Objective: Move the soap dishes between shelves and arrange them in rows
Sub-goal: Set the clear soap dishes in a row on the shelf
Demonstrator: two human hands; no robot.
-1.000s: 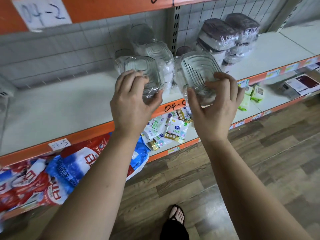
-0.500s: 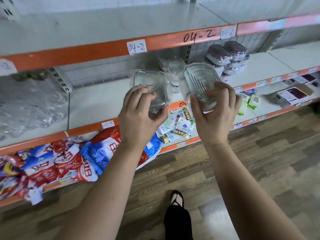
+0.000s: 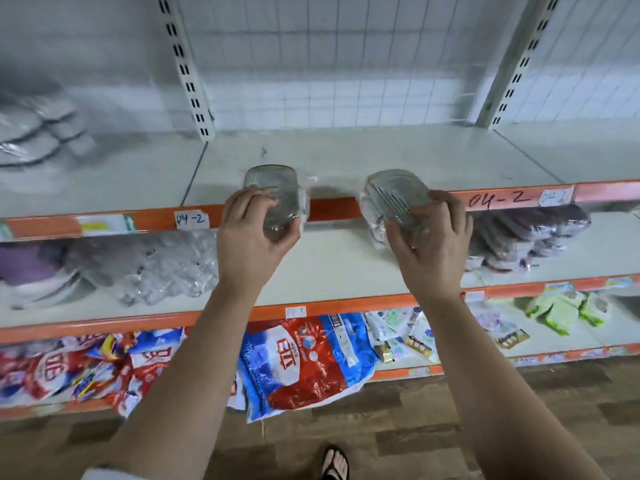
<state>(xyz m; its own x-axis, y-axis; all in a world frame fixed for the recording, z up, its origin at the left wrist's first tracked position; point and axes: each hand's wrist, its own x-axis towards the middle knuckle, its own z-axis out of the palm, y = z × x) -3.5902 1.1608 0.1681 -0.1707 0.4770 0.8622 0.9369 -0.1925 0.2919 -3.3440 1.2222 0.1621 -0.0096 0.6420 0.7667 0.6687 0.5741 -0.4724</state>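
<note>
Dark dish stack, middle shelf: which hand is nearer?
Right. The right hand is just left of the stack; the left hand is much farther left.

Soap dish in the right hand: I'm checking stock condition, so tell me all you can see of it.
The soap dish is clear, glass-like, rounded-oblong, with stepped rings and parallel slots, wrapped in crinkled clear film. It is tilted, gripped by the right hand at its right end, level with the orange shelf edge.
</note>
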